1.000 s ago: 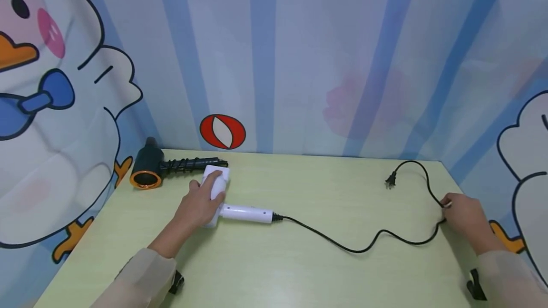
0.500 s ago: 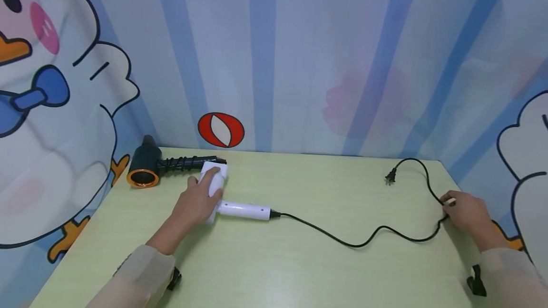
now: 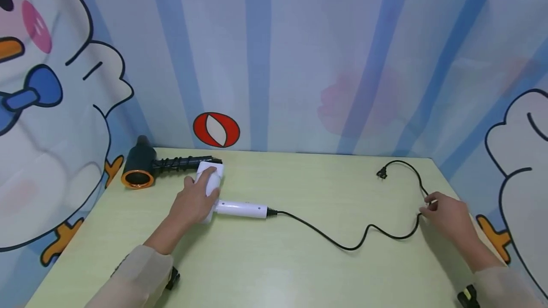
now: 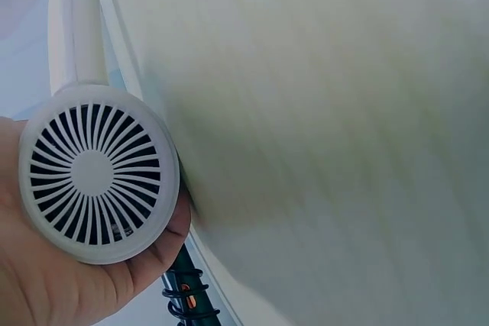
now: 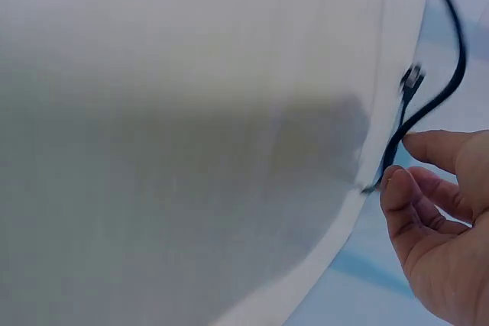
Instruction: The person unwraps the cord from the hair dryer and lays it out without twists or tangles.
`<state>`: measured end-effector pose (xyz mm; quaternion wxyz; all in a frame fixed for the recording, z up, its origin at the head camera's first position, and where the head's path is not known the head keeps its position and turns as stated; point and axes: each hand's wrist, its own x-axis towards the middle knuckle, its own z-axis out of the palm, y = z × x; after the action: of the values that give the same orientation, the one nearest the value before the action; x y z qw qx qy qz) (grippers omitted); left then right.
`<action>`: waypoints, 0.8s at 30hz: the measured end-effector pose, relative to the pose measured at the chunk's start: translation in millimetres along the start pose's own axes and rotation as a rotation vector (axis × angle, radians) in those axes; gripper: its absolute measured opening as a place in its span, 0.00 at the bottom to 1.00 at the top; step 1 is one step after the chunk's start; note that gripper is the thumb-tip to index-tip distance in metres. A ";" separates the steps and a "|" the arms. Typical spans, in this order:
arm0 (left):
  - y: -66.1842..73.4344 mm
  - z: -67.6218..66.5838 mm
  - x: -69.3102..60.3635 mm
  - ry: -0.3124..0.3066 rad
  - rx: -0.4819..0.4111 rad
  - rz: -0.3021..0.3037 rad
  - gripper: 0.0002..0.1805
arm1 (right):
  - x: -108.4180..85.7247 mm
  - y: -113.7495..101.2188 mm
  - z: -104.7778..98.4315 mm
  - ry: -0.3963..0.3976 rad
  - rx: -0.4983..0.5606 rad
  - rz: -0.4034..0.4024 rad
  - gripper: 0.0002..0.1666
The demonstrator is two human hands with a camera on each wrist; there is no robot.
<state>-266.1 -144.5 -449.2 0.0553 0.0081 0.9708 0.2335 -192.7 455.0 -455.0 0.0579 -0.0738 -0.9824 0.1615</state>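
Our left hand (image 3: 190, 206) curls round the barrel of the white hair dryer (image 3: 241, 209), towards the left of the desk (image 3: 308, 270), its handle pointing towards the right edge. Near that edge, our right hand (image 3: 447, 215) pinches the black power cord (image 3: 351, 249) between thumb and fingers. We see the two-pin plug (image 3: 382, 173) near the far right corner and a dark green hair dryer (image 3: 142, 158), cord-wrapped, by the far left corner.

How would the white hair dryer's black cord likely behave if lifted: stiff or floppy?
Probably floppy: the black cord runs in loose bends across the table. It looks thin, so likely light for its length. The plug at its far end lies unheld, so it would probably dangle or trail.
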 end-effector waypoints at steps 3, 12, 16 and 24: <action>-1.1 0.7 0.5 0.004 0.006 0.003 0.37 | -9.5 -13.1 3.8 -0.015 0.027 0.013 0.14; -0.9 2.9 2.1 0.015 0.016 0.007 0.36 | -25.6 -38.0 4.0 -0.126 0.072 0.024 0.13; -0.4 2.7 2.3 0.014 0.017 0.009 0.36 | -22.8 -32.2 3.3 -0.121 0.038 0.024 0.10; 2.6 0.0 1.9 0.010 0.022 0.019 0.36 | -16.8 -0.8 4.3 -0.078 -0.031 0.030 0.15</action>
<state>-268.1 -142.1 -448.2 0.0482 0.0166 0.9734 0.2234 -176.9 450.1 -460.4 0.0161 -0.0830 -0.9851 0.1497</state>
